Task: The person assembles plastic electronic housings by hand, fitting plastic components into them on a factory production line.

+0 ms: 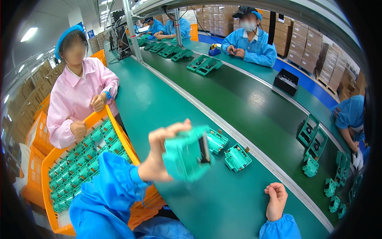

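Note:
My left hand (152, 161) is closed around a green plastic housing (184, 157), raised above the green worktop (175, 199). The housing has a dark strip on its right side and is somewhat blurred. Just beyond it, two more green housings with small metal parts, a left one (217, 141) and a right one (237, 157), lie on the worktop. My right hand (275, 201) rests low over the worktop near the belt's rail. Its fingers are curled in, and nothing shows in them.
An orange crate (49, 195) full of green housings stands at my left; a person in pink (79, 87) grips its rim. Beyond the metal rail, a green belt (242, 99) carries several green casings (205, 64). Across it sit people in blue and a black box (286, 81).

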`<control>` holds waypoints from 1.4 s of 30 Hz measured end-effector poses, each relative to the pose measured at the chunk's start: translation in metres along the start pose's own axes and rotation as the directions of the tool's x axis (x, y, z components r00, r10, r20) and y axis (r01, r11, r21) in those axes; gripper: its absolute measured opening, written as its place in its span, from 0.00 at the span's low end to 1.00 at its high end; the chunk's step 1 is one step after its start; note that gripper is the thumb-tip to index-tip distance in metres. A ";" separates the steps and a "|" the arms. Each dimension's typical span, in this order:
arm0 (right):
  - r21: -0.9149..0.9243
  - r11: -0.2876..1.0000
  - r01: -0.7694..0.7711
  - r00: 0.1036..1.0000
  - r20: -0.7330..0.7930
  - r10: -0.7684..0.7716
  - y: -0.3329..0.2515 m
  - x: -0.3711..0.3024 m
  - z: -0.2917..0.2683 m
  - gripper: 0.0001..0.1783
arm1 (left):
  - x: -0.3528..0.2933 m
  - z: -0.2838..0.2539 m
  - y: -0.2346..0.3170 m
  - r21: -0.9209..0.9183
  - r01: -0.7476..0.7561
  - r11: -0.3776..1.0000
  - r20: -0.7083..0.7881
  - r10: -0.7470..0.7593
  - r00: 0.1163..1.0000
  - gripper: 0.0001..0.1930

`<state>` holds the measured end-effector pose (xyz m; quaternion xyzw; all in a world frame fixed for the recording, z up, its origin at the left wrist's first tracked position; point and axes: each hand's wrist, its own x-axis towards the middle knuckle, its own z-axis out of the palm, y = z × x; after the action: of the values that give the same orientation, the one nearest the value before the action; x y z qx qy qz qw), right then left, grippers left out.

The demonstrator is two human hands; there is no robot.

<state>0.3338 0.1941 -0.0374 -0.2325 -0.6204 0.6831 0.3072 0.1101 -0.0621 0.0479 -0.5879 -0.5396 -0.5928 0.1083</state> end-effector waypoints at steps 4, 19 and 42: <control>0.007 1.000 -0.018 1.000 0.004 0.018 -0.005 -0.001 0.005 0.01 | -0.007 0.033 0.022 -0.241 -0.011 0.970 -0.034 0.003 0.999 0.47; -0.018 1.000 -0.010 1.000 0.026 0.011 -0.005 -0.002 -0.001 0.02 | -0.015 0.032 0.029 -0.157 -0.017 0.988 -0.073 0.006 0.997 0.45; -0.034 0.999 0.000 1.000 0.031 0.001 -0.004 -0.006 0.000 0.03 | -0.007 -0.037 0.035 0.870 -0.068 0.489 0.405 -0.629 0.664 0.28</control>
<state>0.3384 0.1902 -0.0342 -0.2272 -0.6368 0.6760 0.2931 0.1174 -0.1082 0.0700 -0.5291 -0.8466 -0.0103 0.0569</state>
